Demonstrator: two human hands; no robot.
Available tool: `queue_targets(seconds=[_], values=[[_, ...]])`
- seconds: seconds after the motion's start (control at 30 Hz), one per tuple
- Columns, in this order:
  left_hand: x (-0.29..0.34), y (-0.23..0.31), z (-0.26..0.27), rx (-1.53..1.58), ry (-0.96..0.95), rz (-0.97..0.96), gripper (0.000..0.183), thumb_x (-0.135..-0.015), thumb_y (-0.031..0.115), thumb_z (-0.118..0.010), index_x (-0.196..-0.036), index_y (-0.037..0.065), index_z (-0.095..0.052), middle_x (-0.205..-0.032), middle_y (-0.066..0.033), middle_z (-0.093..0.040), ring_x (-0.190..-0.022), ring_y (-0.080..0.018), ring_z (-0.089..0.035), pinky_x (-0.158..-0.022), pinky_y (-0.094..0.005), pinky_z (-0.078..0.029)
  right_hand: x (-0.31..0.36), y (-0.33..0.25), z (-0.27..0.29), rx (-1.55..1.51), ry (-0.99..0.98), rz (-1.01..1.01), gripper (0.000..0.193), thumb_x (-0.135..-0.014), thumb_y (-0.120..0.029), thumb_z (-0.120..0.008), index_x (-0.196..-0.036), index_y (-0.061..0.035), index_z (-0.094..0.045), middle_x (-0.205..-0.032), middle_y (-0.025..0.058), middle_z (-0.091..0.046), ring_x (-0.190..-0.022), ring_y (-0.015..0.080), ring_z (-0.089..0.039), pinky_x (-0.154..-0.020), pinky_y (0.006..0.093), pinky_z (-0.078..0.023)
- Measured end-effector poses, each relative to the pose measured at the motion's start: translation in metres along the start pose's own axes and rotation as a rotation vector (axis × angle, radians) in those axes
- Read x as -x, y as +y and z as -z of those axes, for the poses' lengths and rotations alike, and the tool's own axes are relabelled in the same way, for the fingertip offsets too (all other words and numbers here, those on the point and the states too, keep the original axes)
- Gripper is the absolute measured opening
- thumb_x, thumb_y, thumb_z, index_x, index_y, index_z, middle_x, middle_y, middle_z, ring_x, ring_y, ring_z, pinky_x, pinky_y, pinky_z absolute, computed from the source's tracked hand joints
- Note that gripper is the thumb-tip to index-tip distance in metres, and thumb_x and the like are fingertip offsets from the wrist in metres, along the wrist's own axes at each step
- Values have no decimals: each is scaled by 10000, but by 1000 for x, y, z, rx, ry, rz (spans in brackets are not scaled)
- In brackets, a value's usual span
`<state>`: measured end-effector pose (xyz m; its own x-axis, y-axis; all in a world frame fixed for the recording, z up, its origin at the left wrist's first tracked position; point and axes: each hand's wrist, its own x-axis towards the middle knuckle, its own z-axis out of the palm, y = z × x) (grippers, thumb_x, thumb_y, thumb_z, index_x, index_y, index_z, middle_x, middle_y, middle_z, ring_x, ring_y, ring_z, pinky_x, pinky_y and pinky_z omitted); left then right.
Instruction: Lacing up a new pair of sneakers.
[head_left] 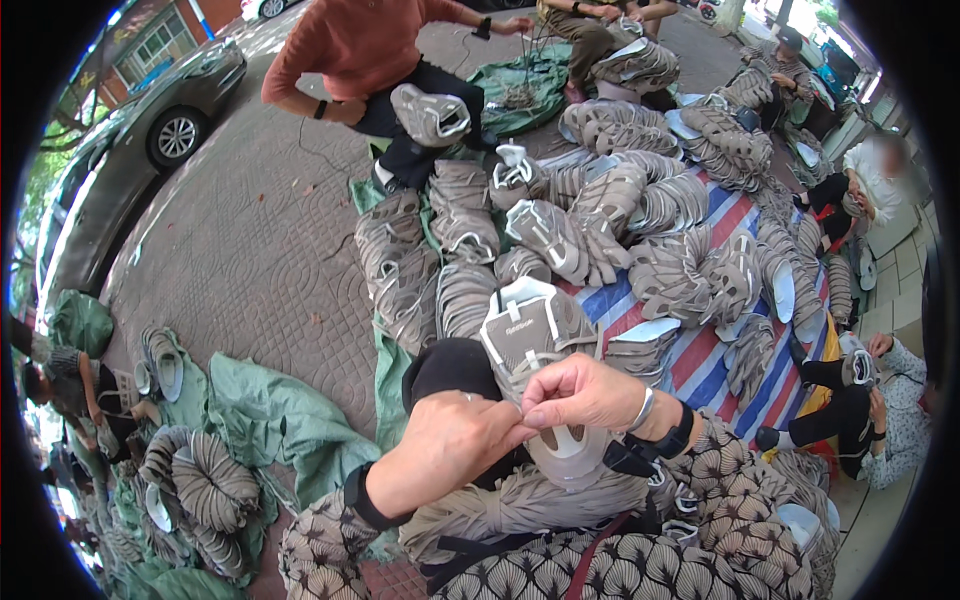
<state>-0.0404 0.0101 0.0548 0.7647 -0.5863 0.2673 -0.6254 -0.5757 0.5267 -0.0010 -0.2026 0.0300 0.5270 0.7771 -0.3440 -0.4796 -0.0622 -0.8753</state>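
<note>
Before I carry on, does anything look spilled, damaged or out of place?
Nothing plainly spilled or damaged stands out. The untidiest spot is perhaps the green sheet at left, rumpled on the paving rather than flat. The shoe beneath the hands shows no obvious fault where visible.

A: Lettering, readable instances?

B: One. A single short line of pale lettering (519, 327) on the tongue (511, 347) of the nearest grey-brown shoe upper (562, 322).

A: Position on the tongue?

B: Upper half, on the grey-brown panel, below the white rim (525, 290). The line runs crosswise, rising slightly toward the right.

A: Character of the text?

B: One word in Latin letters, light on a darker ground. Recorded by kind only: a name mark.

A: Second upper (556, 243), lying beyond the first, also with a white-edged tongue?

B: Any print there is too small to tell. Same for the stacked uppers (392, 265).
</note>
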Motion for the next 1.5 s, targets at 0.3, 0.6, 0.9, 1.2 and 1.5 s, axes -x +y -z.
queue_targets(seconds=[0.3, 0.6, 0.9, 1.2, 1.5], values=[[-19, -62, -40, 103, 321, 158, 106, -788, 83, -675, -882, 52, -636, -885, -89, -600, -849, -287, -585, -731, -362, -467, -7, -18, 40, 907, 529, 391, 75, -830, -95, -648, -840, -23, -626, -735, 29, -600, -638, 134, -570, -565, 290, -442], [-31, -49, -59, -114, 251, 120, 113, -745, 138, -710, -800, 99, -619, -802, -47, -582, -822, -254, -561, -732, -371, -397, -15, -39, 36, 1658, 315, 196, 80, -811, -134, -590, -783, -61, -607, -795, 101, -614, -730, 304, -625, -620, 416, -501], [-30, -54, -66, -67, 219, 135, 115, -740, 130, -706, -788, 88, -610, -757, -54, -587, -776, -260, -569, -733, -374, -390, -46, -62, 39, 1727, -66, -85, 117, -791, -160, -594, -785, -44, -607, -827, 141, -635, -830, 343, -626, -698, 450, -495], [-29, -54, -65, -57, 212, 133, 120, -739, 129, -707, -808, 83, -621, -769, -57, -591, -778, -265, -568, -727, -384, -391, -47, -47, 66, 1531, -119, 129, 113, -796, -144, -597, -800, -31, -598, -823, 134, -611, -827, 339, -606, -720, 430, -485], [-35, -57, -60, -213, 178, 67, 126, -745, 129, -680, -803, 82, -579, -762, -65, -541, -776, -264, -552, -721, -374, -390, -42, -25, 56, 1484, 87, 354, 80, -777, -106, -611, -827, -51, -581, -877, 128, -595, -855, 328, -602, -735, 419, -482]])
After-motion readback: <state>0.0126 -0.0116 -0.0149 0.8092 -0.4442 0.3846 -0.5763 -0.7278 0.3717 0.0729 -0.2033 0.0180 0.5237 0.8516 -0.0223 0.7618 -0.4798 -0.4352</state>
